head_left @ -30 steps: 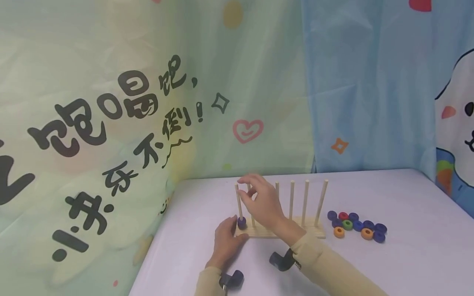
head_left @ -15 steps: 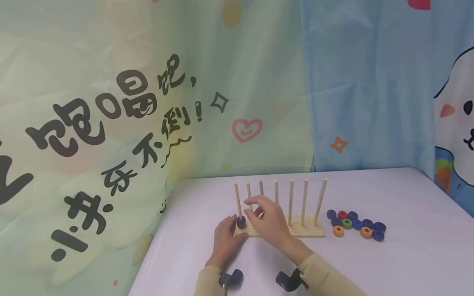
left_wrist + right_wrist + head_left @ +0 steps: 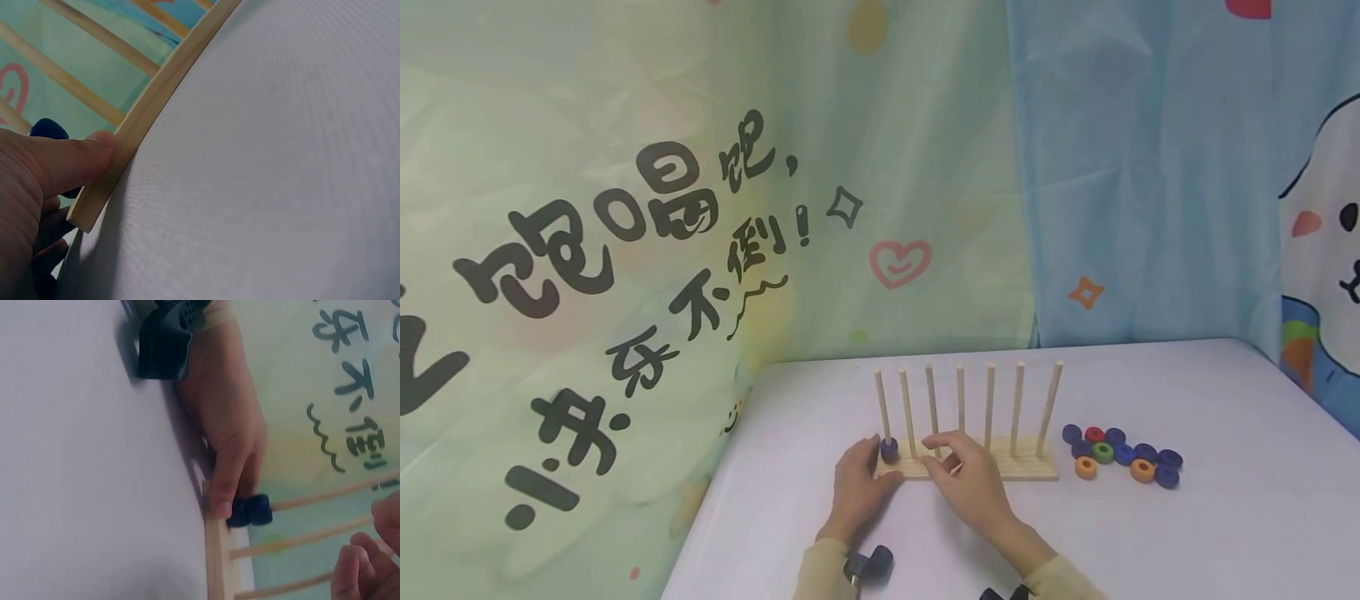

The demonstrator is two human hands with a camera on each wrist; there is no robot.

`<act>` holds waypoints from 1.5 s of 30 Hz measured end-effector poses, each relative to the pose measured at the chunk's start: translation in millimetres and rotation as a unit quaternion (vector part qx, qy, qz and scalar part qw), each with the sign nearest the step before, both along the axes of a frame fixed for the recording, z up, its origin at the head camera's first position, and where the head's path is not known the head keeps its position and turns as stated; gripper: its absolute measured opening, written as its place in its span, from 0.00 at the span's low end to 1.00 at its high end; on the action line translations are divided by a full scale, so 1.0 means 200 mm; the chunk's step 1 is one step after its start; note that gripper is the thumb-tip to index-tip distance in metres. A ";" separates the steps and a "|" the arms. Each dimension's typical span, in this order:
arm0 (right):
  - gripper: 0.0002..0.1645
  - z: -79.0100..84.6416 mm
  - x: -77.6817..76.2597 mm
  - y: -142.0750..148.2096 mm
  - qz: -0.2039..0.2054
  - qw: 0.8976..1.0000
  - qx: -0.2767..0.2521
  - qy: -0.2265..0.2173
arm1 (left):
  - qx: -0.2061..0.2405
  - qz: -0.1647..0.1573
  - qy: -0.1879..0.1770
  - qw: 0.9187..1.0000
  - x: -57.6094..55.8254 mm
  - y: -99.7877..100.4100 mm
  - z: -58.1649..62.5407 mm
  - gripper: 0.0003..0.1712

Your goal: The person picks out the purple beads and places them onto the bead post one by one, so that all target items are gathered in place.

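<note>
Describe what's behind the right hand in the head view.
The base shows either side of the right hand, pegs above. Part of the base and the foot of the fourth peg from left are covered.

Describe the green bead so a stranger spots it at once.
On the pale table, right of the wooden peg rack, lies a cluster of small beads. The green bead sits just in front of the red bead; no other bead there is green.

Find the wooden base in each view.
Head: base low, just right of centre.
Left wrist: base slants from lower left to top edge.
Right wrist: base runs into the bottom edge, near centre.
Shared landmark: left hand, at the base's end in all three.
</note>
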State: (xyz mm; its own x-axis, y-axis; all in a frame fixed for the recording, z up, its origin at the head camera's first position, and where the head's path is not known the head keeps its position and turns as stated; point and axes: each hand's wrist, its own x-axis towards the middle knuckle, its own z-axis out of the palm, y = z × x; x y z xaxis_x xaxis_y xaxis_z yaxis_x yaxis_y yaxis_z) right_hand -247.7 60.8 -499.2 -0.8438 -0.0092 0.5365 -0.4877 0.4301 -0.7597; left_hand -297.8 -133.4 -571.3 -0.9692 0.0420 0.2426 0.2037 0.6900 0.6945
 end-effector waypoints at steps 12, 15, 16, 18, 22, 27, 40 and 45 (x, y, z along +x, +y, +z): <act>0.11 -0.08 0.05 0.18 -0.038 0.998 -0.017 -0.045 | 0.003 -0.002 -0.008 1.000 0.01 0.00 0.01 0.40; 0.10 -0.10 0.06 0.21 -0.053 0.996 -0.007 -0.069 | -0.002 0.000 -0.010 1.000 0.01 0.00 0.00 0.40; 0.10 -0.11 0.06 0.22 -0.058 0.995 -0.006 -0.075 | -0.003 0.000 -0.011 1.000 0.02 0.00 0.00 0.40; 0.10 -0.12 0.07 0.24 -0.064 0.994 -0.004 -0.084 | -0.006 0.000 -0.010 1.000 0.02 -0.01 -0.01 0.40; 0.11 -0.15 0.07 0.28 -0.075 0.993 -0.007 -0.088 | -0.007 -0.002 -0.006 1.000 0.02 -0.01 -0.01 0.40; 0.11 -0.17 0.08 0.34 -0.087 0.990 -0.014 -0.111 | -0.004 -0.007 -0.001 1.000 0.01 0.00 -0.01 0.40; 0.12 -0.20 0.08 0.48 -0.140 0.970 0.015 -0.198 | -0.005 -0.005 -0.001 1.000 0.01 0.00 0.01 0.40; 0.12 -0.21 0.08 0.50 -0.155 0.968 0.009 -0.197 | -0.008 -0.006 0.008 1.000 0.01 0.00 0.01 0.40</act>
